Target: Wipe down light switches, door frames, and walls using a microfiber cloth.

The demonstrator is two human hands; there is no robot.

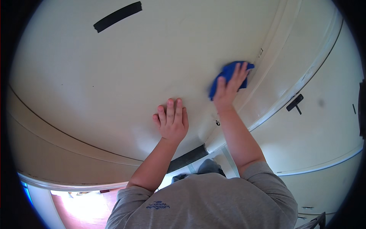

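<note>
A blue cloth (227, 74) lies against a large cream-coloured panel (160, 51), near the raised trim along its right side. Over the cloth my right hand (231, 86) is spread, palm down, pressing it to the surface; the hand and cloth edge look slightly blurred. My left hand (173, 120) rests flat on the same panel, lower and to the left, fingers apart and holding nothing. A curved strip of black tape (117, 16) is stuck on the panel at the upper left.
A black T-shaped handle (295, 103) sticks out from a pale panel at the right. A dark strip (187, 159) runs along the panel's near edge. Below at the left, a reddish floor (105, 203) shows in bright light. A metal frame part (316, 221) stands at the lower right.
</note>
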